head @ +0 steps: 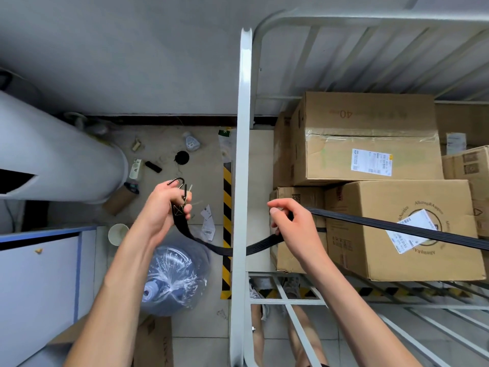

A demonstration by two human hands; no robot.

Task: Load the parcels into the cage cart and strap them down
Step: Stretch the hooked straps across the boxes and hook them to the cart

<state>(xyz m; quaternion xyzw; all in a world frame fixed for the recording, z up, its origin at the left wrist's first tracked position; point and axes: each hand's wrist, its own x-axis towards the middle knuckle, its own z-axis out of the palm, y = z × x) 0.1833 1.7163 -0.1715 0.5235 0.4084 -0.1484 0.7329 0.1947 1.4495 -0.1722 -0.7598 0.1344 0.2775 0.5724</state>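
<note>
Several brown cardboard parcels sit inside the grey cage cart [242, 144]; the largest parcel [367, 139] is at the back, and another parcel [397, 231] lies in front of it. A black strap [397, 227] runs from the right across the front parcel. My right hand [291, 223] grips the strap just inside the cart's side frame. The strap dips past the frame to my left hand [165, 207], which holds its end near a metal hook [180, 182], outside the cart.
A large white cylinder [58, 154] lies at the left above a blue-edged cabinet [39, 274]. A plastic-wrapped water bottle [174, 276], a paper cup [118, 233] and litter lie on the floor. Yellow-black hazard tape [227, 229] runs beside the cart.
</note>
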